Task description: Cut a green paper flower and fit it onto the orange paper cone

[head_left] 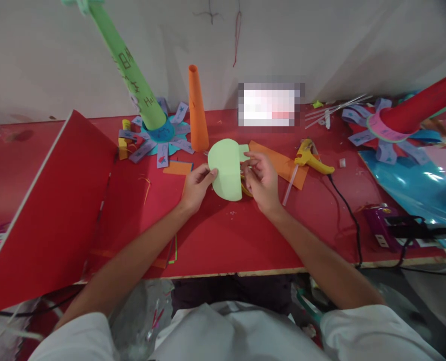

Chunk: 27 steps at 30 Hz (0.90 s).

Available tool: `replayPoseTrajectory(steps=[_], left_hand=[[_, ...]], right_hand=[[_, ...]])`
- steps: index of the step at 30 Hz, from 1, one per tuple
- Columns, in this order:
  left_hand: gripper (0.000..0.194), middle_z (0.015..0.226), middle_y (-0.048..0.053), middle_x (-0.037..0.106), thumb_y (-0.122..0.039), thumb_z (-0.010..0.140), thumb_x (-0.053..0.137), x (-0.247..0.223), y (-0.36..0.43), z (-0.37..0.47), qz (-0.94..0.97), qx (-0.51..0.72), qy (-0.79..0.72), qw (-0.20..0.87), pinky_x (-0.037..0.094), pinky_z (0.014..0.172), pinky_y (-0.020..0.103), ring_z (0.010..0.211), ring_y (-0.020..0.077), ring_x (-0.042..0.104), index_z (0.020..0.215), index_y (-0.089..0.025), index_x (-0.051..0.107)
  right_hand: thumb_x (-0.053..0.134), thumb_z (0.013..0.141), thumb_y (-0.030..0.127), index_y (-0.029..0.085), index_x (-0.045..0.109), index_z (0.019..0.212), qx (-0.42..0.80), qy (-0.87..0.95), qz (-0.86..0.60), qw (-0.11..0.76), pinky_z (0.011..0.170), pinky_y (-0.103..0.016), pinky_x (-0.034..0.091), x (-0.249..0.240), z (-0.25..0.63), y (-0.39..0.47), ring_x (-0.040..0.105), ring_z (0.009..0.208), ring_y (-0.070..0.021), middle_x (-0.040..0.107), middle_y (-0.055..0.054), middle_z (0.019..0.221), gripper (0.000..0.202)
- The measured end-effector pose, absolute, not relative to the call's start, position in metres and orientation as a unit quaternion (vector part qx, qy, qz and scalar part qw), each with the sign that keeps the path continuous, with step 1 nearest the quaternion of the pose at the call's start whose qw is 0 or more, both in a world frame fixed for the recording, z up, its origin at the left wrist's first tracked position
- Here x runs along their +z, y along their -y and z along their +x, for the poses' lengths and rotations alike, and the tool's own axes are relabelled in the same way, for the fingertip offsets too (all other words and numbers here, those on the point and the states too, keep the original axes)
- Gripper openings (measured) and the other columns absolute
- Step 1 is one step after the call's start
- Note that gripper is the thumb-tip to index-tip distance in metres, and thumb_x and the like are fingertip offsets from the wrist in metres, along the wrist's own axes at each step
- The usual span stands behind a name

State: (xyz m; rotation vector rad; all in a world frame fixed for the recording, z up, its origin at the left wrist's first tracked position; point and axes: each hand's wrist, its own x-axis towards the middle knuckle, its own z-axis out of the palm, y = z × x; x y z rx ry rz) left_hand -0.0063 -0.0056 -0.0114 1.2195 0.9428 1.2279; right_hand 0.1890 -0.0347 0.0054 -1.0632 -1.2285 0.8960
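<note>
A light green paper piece, rounded on the left and straighter on the right, is held above the red table. My left hand grips its left edge, thumb on top. At its right edge, my right hand has bent fingers closed by a small green tab that sticks out. Its fingertips partly hide that edge. Below this hand, a curved yellow thing shows in part; I cannot tell what it is. An orange paper strip lies to the right, beneath a yellow glue gun.
An orange paper cone stands behind my hands. A green paper tower with a petalled base is at the left, a red one at the right. A red board leans at left. A purple power strip and cords lie right.
</note>
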Motion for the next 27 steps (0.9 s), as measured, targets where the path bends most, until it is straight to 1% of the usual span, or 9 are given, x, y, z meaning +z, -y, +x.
replayPoseTrajectory(steps=[3, 8, 11, 13, 17, 21, 22, 24, 27], left_hand=[[0.054, 0.071, -0.002, 0.054, -0.067, 0.082, 0.084, -0.011, 0.005, -0.007, 0.516, 0.538, -0.43, 0.509, 0.037, 0.061, 0.025, 0.065, 0.0111, 0.046, 0.074, -0.019, 0.062], [0.055, 0.074, -0.001, 0.059, -0.07, 0.079, 0.085, -0.01, 0.004, -0.006, 0.504, 0.55, -0.447, 0.493, 0.041, 0.063, 0.025, 0.067, 0.0115, 0.049, 0.079, -0.019, 0.063], [0.053, 0.082, 0.001, 0.065, -0.068, 0.078, 0.087, -0.008, 0.005, -0.004, 0.508, 0.543, -0.42, 0.52, 0.048, 0.068, 0.026, 0.074, 0.0133, 0.057, 0.087, -0.019, 0.07], [0.051, 0.083, 0.002, 0.066, -0.069, 0.079, 0.086, -0.006, 0.006, -0.003, 0.518, 0.533, -0.403, 0.534, 0.048, 0.066, 0.026, 0.073, 0.0135, 0.058, 0.09, -0.02, 0.072], [0.05, 0.07, -0.001, 0.057, -0.068, 0.084, 0.082, -0.004, 0.008, -0.004, 0.547, 0.505, -0.396, 0.538, 0.041, 0.058, 0.025, 0.061, 0.011, 0.049, 0.081, -0.02, 0.069], [0.051, 0.064, -0.003, 0.055, -0.067, 0.084, 0.082, -0.006, 0.008, -0.006, 0.559, 0.501, -0.407, 0.52, 0.04, 0.059, 0.025, 0.059, 0.0103, 0.048, 0.076, -0.019, 0.065], [0.052, 0.063, -0.003, 0.055, -0.067, 0.085, 0.081, -0.007, 0.008, -0.007, 0.561, 0.504, -0.41, 0.513, 0.039, 0.058, 0.025, 0.058, 0.0101, 0.047, 0.075, -0.02, 0.064], [0.052, 0.062, -0.004, 0.053, -0.067, 0.086, 0.08, -0.008, 0.009, -0.007, 0.565, 0.51, -0.414, 0.499, 0.037, 0.057, 0.025, 0.057, 0.0097, 0.044, 0.075, -0.02, 0.064], [0.05, 0.063, -0.004, 0.051, -0.065, 0.087, 0.08, -0.006, 0.01, -0.007, 0.565, 0.524, -0.416, 0.483, 0.036, 0.057, 0.025, 0.057, 0.0094, 0.042, 0.076, -0.02, 0.064]], right_hand=[[0.065, 0.1, 0.063, 0.031, 0.063, 0.121, 0.417, 0.517, -0.459, 0.59, 0.047, -0.026, 0.04, 0.009, 0.189, 0.036, 0.048, 0.056, -0.0103, 0.066, -0.001, 0.095, 0.038], [0.079, 0.089, 0.064, 0.028, 0.06, 0.126, 0.466, 0.542, -0.453, 0.533, 0.058, -0.031, 0.052, 0.008, 0.186, 0.036, 0.063, 0.065, -0.0163, 0.07, 0.001, 0.079, 0.055], [0.081, 0.087, 0.059, 0.026, 0.061, 0.12, 0.475, 0.545, -0.46, 0.515, 0.059, -0.032, 0.053, 0.005, 0.19, 0.031, 0.066, 0.066, -0.018, 0.07, 0.002, 0.075, 0.051], [0.079, 0.089, 0.055, 0.026, 0.062, 0.117, 0.46, 0.541, -0.471, 0.523, 0.058, -0.031, 0.053, 0.003, 0.194, 0.027, 0.066, 0.066, -0.0176, 0.072, 0.001, 0.078, 0.044], [0.073, 0.095, 0.047, 0.025, 0.061, 0.109, 0.381, 0.557, -0.498, 0.544, 0.064, -0.03, 0.056, 0.001, 0.201, 0.023, 0.069, 0.073, -0.0174, 0.074, -0.001, 0.084, 0.029], [0.067, 0.1, 0.041, 0.024, 0.067, 0.091, 0.213, 0.627, -0.528, 0.532, 0.074, -0.034, 0.06, 0.011, 0.202, 0.029, 0.071, 0.091, -0.0196, 0.074, -0.01, 0.116, 0.019], [0.066, 0.101, 0.04, 0.024, 0.069, 0.091, 0.187, 0.639, -0.527, 0.528, 0.075, -0.035, 0.061, 0.015, 0.202, 0.032, 0.071, 0.097, -0.0216, 0.073, -0.011, 0.12, 0.018], [0.062, 0.104, 0.039, 0.025, 0.073, 0.094, 0.16, 0.656, -0.517, 0.526, 0.077, -0.036, 0.062, 0.021, 0.2, 0.036, 0.072, 0.107, -0.0251, 0.074, -0.012, 0.117, 0.02], [0.054, 0.109, 0.038, 0.026, 0.075, 0.107, 0.168, 0.681, -0.5, 0.508, 0.08, -0.039, 0.064, 0.023, 0.196, 0.041, 0.074, 0.111, -0.0264, 0.078, -0.011, 0.118, 0.025]])
